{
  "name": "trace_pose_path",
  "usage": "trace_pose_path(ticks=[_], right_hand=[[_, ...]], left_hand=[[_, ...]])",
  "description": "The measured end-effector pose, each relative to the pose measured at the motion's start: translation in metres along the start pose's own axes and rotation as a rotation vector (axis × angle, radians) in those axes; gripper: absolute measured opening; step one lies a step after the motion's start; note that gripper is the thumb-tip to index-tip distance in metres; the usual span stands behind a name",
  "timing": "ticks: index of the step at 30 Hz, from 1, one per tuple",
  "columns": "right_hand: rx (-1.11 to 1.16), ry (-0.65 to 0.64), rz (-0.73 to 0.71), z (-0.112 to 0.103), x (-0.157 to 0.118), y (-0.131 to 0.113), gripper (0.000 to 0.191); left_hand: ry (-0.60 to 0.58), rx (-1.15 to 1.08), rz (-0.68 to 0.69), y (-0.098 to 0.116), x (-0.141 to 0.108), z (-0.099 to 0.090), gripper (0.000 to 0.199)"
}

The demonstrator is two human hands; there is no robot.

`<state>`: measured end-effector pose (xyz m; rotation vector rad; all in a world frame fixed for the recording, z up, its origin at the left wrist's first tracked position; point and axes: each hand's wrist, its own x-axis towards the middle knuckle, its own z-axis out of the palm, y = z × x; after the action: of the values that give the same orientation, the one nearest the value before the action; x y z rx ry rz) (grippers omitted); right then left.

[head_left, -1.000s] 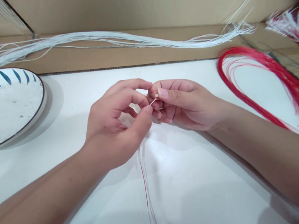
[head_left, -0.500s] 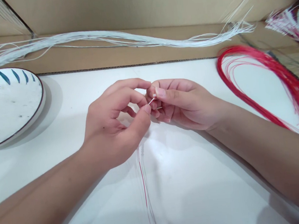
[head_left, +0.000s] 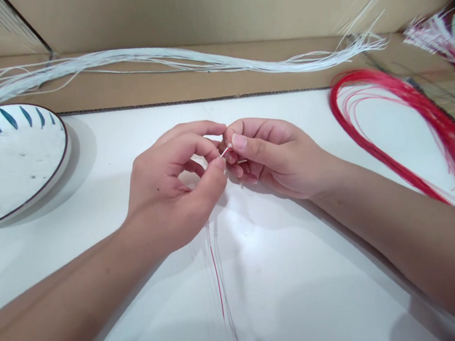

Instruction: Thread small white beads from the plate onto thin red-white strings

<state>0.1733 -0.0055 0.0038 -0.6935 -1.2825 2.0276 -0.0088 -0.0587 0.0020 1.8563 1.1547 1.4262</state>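
Both hands meet near the middle of the view, over the white tabletop. My left hand (head_left: 177,191) is closed in a pinch, thumb against index finger, on a thin white wire (head_left: 224,152). Opposite it, the thumb and index finger of my right hand (head_left: 276,152) pinch the wire's other end, where a tiny pale tip and a bit of red show. The fingertips hide most of this joint. Below my left hand hangs a thin red wire (head_left: 216,273), running down towards the near edge; its upper part goes behind the hand.
A white plate (head_left: 6,175) with blue strokes stands at the left. Along the cardboard ledge at the back lies a bundle of white wires (head_left: 152,54). A looped bundle of red wires (head_left: 444,123) lies at the right, with red-and-white wire ends (head_left: 434,38) behind it.
Both hands have shifted very slightly left. A bit of red now shows beside the white wire between the fingertips. Both pinches stay closed.
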Motion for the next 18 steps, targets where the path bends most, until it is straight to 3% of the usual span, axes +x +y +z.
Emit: trace_pose_path(ticks=[6, 18], right_hand=[[-0.013, -0.007, 0.011, -0.0004, 0.0003, -0.0003, 0.036], [-0.042, 0.046, -0.020, 0.0045, -0.0003, 0.0056, 0.037]], left_hand=[[-0.004, 0.019, 0.045, -0.0011, 0.0008, -0.0002, 0.011], [-0.003, 0.052, -0.034, 0.0027, -0.0001, 0.0000, 0.014]])
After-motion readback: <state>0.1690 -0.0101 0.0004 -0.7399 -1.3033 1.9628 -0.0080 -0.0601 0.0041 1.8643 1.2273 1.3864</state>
